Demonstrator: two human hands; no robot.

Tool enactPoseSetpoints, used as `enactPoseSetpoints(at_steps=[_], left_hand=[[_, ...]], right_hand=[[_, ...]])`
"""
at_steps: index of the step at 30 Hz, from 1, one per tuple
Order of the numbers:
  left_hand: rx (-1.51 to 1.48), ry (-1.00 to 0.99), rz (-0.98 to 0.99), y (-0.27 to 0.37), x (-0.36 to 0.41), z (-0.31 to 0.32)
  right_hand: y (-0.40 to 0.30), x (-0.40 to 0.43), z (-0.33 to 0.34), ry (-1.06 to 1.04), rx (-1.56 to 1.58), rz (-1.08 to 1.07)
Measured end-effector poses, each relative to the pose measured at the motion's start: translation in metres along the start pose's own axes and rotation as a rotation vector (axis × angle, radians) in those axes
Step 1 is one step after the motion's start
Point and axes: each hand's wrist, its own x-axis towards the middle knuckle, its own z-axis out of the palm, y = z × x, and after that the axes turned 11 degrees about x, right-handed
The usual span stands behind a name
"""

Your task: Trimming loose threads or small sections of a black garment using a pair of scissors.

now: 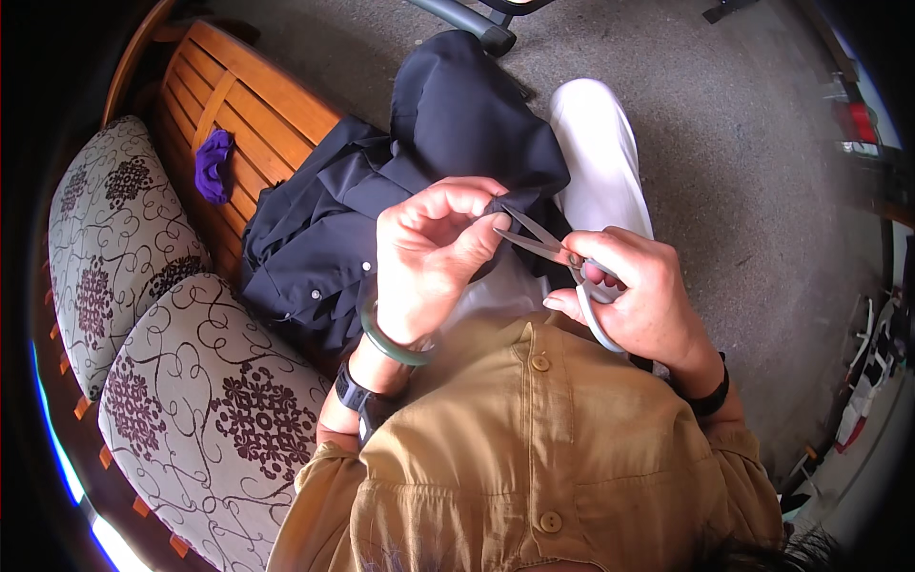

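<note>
A dark navy garment [472,121] with small white buttons lies over my lap and spills to the left onto the bench. My left hand [436,250] pinches a small edge of its cloth between thumb and fingers. In my right hand [629,286] is a pair of scissors [590,314] with pale handles. Their blades are parted and point left, the tips close to the pinched cloth and my left thumb. Whether the blades touch the cloth, I cannot tell.
Left of me is a slatted wooden bench [264,136] with a crumpled purple cloth [214,166] on it. Two patterned cushions [207,400] lean along its back. A grey metal frame leg [465,21] stands on the floor ahead. Blurred items line the far right.
</note>
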Motion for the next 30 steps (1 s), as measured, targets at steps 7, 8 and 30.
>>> enactPoseSetpoints(at_steps=[7, 8, 30], left_hand=[[-0.233, -0.050, -0.146, -0.007, -0.003, 0.003], [-0.198, -0.081, -0.111, -0.004, -0.004, 0.007], [0.055, -0.189, -0.145, 0.002, -0.001, 0.019]], right_hand=[[0.000, 0.001, -0.001, 0.026, 0.007, 0.032], [0.001, 0.002, -0.002, 0.040, -0.002, 0.046], [0.012, 0.025, 0.014, 0.322, -0.090, -0.502]])
